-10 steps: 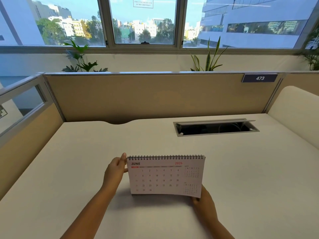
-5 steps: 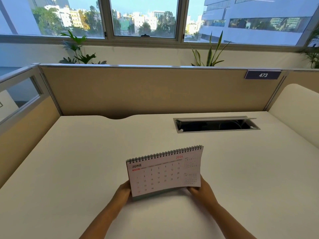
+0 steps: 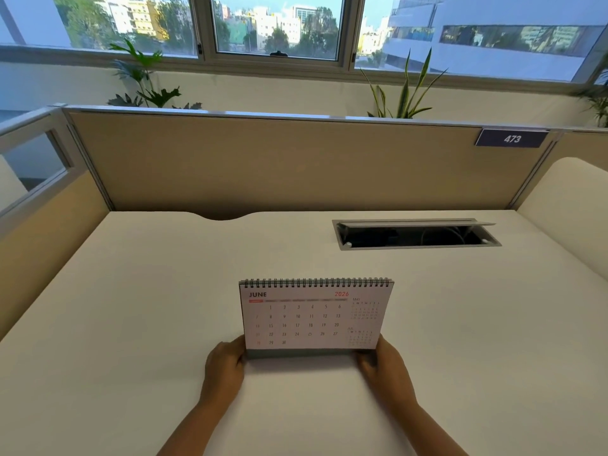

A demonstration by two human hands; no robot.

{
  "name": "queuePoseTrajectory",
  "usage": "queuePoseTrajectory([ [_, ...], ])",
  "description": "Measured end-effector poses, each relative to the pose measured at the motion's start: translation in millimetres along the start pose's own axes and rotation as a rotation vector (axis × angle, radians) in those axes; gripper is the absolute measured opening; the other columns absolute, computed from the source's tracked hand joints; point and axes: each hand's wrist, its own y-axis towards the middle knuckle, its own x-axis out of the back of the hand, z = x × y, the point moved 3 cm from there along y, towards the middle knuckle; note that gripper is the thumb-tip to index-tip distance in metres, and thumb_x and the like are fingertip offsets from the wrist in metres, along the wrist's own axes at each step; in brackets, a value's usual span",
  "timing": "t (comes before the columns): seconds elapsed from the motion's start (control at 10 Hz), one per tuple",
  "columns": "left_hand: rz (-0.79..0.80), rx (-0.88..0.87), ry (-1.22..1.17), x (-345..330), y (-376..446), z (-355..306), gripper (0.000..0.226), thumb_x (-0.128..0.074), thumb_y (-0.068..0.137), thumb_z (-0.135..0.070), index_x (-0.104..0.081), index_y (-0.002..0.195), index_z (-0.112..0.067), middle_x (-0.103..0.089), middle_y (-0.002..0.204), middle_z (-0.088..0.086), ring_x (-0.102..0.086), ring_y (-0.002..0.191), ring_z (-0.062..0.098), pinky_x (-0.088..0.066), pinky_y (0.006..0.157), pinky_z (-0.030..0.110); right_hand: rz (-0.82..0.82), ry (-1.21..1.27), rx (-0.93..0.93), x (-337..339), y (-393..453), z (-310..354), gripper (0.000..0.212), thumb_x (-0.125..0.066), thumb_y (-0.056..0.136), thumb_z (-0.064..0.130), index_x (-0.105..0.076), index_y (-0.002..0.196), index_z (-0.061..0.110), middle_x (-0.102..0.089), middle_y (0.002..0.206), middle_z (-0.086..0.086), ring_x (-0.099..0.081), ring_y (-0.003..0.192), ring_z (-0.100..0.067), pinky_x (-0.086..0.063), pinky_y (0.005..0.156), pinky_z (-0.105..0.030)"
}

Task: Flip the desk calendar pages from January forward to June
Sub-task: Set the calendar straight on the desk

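Observation:
The spiral-bound desk calendar stands upright and level on the cream desk, near the front middle. Its facing page reads JUNE 2026. My left hand grips the calendar's lower left corner at the grey base. At the lower right corner, my right hand holds the base the same way. Most of both hands' fingers are hidden behind the calendar.
An open cable tray is set into the desk at the back right. Beige partitions wall the desk at the back and left, with a tag marked 473. A padded cream panel rises on the right. Plants stand behind the partition.
The calendar was tilted and lifted half a second ago; now it sits level on the desk. My left hand moved from the upper left edge down to the lower left corner.

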Motion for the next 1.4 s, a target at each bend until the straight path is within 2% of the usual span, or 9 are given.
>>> queuePoseTrajectory([
  [0.1, -0.067, 0.017, 0.067, -1.0, -7.3, 0.4, 0.029, -0.053, 0.082, 0.002, -0.067, 0.100, -0.015, -0.064, 0.101, 0.011, -0.057, 0.098, 0.032, -0.049, 0.082, 0.031, -0.018, -0.047, 0.042, -0.1, -0.3, 2.3, 0.028, -0.057, 0.083, 0.021, -0.053, 0.110, 0.025, -0.064, 0.105, 0.007, -0.061, 0.094, -0.016, -0.052, 0.081, -0.031],
  [0.2, -0.141, -0.067, 0.262, -2.0, -15.8, -1.9, 0.046, -0.064, 0.072, 0.006, -0.065, 0.113, -0.013, -0.069, 0.110, 0.011, -0.058, 0.109, 0.040, -0.049, 0.088, 0.050, -0.003, -0.151, 0.009, -3.7, 0.9, -0.9, 0.040, -0.048, 0.085, 0.018, -0.046, 0.125, 0.016, -0.057, 0.124, -0.003, -0.052, 0.113, -0.023, -0.044, 0.098, -0.041],
  [0.3, -0.124, -0.112, 0.388, 0.5, -17.8, -6.3, 0.051, -0.077, 0.059, 0.005, -0.068, 0.107, -0.009, -0.074, 0.101, 0.009, -0.065, 0.099, 0.041, -0.053, 0.077, 0.053, 0.034, -0.179, -0.023, -5.5, 1.0, -2.3, 0.047, -0.044, 0.084, 0.012, -0.041, 0.131, 0.015, -0.052, 0.132, -0.006, -0.046, 0.122, -0.022, -0.037, 0.106, -0.040],
  [0.4, -0.087, -0.113, 0.463, 0.7, -17.2, -7.5, 0.050, -0.079, 0.056, 0.003, -0.069, 0.105, -0.007, -0.074, 0.102, 0.009, -0.066, 0.098, 0.040, -0.052, 0.077, 0.053, 0.044, -0.239, -0.024, -6.7, 1.3, -3.3, 0.052, -0.040, 0.087, 0.014, -0.033, 0.138, 0.016, -0.041, 0.145, -0.003, -0.034, 0.134, -0.018, -0.020, 0.116, -0.036],
  [0.5, -0.056, -0.111, 0.549, 2.8, -21.2, -9.9, 0.035, -0.062, 0.070, -0.007, -0.069, 0.105, -0.008, -0.073, 0.106, 0.009, -0.066, 0.098, 0.039, -0.052, 0.076, 0.055, 0.047, -0.351, -0.063, -9.0, 0.5, -6.0, 0.055, -0.036, 0.091, 0.021, -0.021, 0.144, 0.020, -0.022, 0.154, 0.002, -0.010, 0.143, -0.016, -0.002, 0.118, -0.036],
  [0.6, 0.046, -0.037, 0.580, 2.6, -26.3, -3.4, 0.057, -0.016, 0.093, -0.030, -0.067, 0.110, -0.008, -0.068, 0.114, 0.012, -0.063, 0.103, 0.040, -0.050, 0.080, 0.056, 0.056, -0.408, -0.090, -10.9, 0.1, -6.4, 0.056, -0.031, 0.092, 0.026, -0.014, 0.146, 0.023, -0.014, 0.156, 0.004, -0.003, 0.144, -0.015, 0.002, 0.118, -0.037],
  [0.7, 0.035, -0.001, 0.575, 1.8, -27.8, 0.3, 0.078, 0.003, 0.092, -0.040, -0.064, 0.114, -0.008, -0.066, 0.118, 0.015, -0.061, 0.107, 0.041, -0.047, 0.083, 0.058, 0.055, -0.437, -0.103, -11.8, -0.4, -6.4, 0.056, -0.029, 0.092, 0.027, -0.012, 0.146, 0.023, -0.010, 0.157, 0.004, 0.000, 0.144, -0.015, 0.002, 0.118, -0.038],
  [1.1, 0.021, 0.034, 0.566, 3.1, -27.2, -6.8, 0.078, 0.004, 0.092, -0.041, -0.063, 0.115, -0.008, -0.065, 0.119, 0.015, -0.060, 0.107, 0.041, -0.047, 0.083, 0.058, 0.081, -0.480, -0.122, -12.0, 0.8, -6.7, 0.057, -0.026, 0.093, 0.029, -0.008, 0.146, 0.022, -0.006, 0.157, 0.004, 0.003, 0.144, -0.015, 0.003, 0.118, -0.039],
  [1.4, 0.029, 0.048, 0.556, 3.0, -25.2, -4.9, 0.080, 0.005, 0.092, -0.042, -0.064, 0.114, -0.008, -0.066, 0.118, 0.015, -0.061, 0.107, 0.041, -0.046, 0.083, 0.059, 0.082, -0.450, -0.119, -8.9, -0.9, -3.3, 0.056, -0.028, 0.093, 0.027, -0.011, 0.146, 0.022, -0.009, 0.157, 0.004, 0.001, 0.144, -0.014, 0.004, 0.117, -0.038],
])
